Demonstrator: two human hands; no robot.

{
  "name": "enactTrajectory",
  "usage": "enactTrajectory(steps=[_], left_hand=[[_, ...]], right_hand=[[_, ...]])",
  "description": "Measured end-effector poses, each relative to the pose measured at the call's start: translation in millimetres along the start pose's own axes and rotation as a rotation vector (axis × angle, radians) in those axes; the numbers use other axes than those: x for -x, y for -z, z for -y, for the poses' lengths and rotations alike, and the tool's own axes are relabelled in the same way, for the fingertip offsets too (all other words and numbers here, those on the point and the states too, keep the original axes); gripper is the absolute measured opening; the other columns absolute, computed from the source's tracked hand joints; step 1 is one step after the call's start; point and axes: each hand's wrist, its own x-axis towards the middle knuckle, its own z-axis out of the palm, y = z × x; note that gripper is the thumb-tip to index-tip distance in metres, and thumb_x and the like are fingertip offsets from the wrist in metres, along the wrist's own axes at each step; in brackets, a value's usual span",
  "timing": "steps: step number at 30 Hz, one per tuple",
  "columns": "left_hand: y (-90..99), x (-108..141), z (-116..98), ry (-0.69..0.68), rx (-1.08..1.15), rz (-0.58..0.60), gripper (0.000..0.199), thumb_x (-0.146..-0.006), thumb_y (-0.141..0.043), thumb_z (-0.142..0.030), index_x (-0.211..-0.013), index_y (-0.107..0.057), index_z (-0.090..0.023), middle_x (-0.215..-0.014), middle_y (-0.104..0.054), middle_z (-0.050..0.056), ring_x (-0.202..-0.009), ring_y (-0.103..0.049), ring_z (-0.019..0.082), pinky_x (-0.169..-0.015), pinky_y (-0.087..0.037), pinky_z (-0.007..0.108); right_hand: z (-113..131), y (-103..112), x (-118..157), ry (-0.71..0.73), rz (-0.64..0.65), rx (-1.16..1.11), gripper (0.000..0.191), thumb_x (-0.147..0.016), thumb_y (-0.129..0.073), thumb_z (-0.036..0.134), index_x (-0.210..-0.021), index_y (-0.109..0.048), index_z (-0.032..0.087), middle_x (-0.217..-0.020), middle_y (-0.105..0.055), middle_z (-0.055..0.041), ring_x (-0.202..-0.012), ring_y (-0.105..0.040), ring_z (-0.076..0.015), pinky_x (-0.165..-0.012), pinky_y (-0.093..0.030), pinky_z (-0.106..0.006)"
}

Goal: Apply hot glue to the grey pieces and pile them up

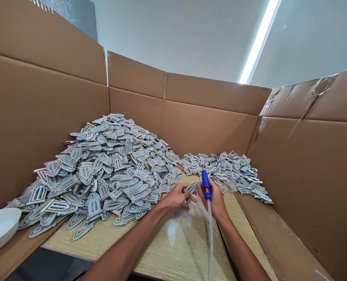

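Between the fingers of my left hand (177, 197) is a small grey window-shaped piece (192, 187), held over the table. My right hand (217, 201) is wrapped round a blue hot glue gun (206, 185), with a long translucent glue stick (210, 238) running out of its back toward me. The gun's nozzle is hidden behind its body, so I cannot tell whether it touches the piece. To the left rises a large heap of similar grey pieces (126, 156). A smaller pile of pieces (235, 168) lies beyond my right hand.
Tall cardboard walls (208, 128) enclose the work area at the back and both sides. The yellowish wooden table (158, 246) lies under my arms. A white bowl (0, 230) sits at the left edge. A dark cable runs below my right forearm.
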Motion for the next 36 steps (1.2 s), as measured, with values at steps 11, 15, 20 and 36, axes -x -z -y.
enactTrajectory(steps=[11,15,20,36], left_hand=[[-3.2,1.8,-7.6,-0.044,0.025,0.010,0.031,-0.068,-0.075,-0.035,-0.087,-0.067,-0.012,-0.070,-0.071,0.007,-0.048,-0.045,0.008,-0.050,-0.032,0.022],[-1.3,-2.0,-2.1,-0.054,0.013,0.006,0.039,-0.070,-0.077,-0.046,-0.083,-0.064,-0.012,-0.068,-0.069,0.006,-0.046,-0.044,0.007,-0.048,-0.030,0.022],[-1.7,-4.6,1.2,-0.077,-0.002,0.000,0.050,-0.072,-0.073,-0.063,-0.075,-0.061,-0.014,-0.059,-0.061,0.002,-0.047,-0.048,0.009,-0.045,-0.025,0.022],[-3.6,0.1,-13.9,0.060,0.233,-0.379,0.028,-0.080,-0.063,-0.042,-0.082,-0.046,-0.021,-0.059,-0.053,-0.006,-0.041,-0.043,0.006,-0.041,-0.024,0.018]], right_hand=[[-7.3,-3.6,3.4,0.002,0.030,0.003,0.019,-0.084,-0.061,0.040,-0.083,-0.055,0.023,-0.069,-0.065,-0.0008,-0.055,-0.058,-0.0170,-0.054,-0.042,-0.027],[-3.8,-5.6,4.3,0.029,0.028,0.000,0.016,-0.081,-0.061,0.038,-0.081,-0.055,0.023,-0.066,-0.063,0.0004,-0.056,-0.054,-0.0157,-0.052,-0.040,-0.025],[-1.0,-6.6,5.9,0.013,0.029,0.002,0.017,-0.080,-0.063,0.039,-0.079,-0.056,0.023,-0.063,-0.061,0.0014,-0.054,-0.051,-0.0151,-0.051,-0.039,-0.024],[-6.6,-7.7,2.2,-0.268,0.171,-0.387,0.066,-0.076,-0.057,0.081,-0.081,-0.072,0.017,-0.068,-0.069,-0.0073,-0.048,-0.055,-0.0146,-0.043,-0.038,-0.025]])
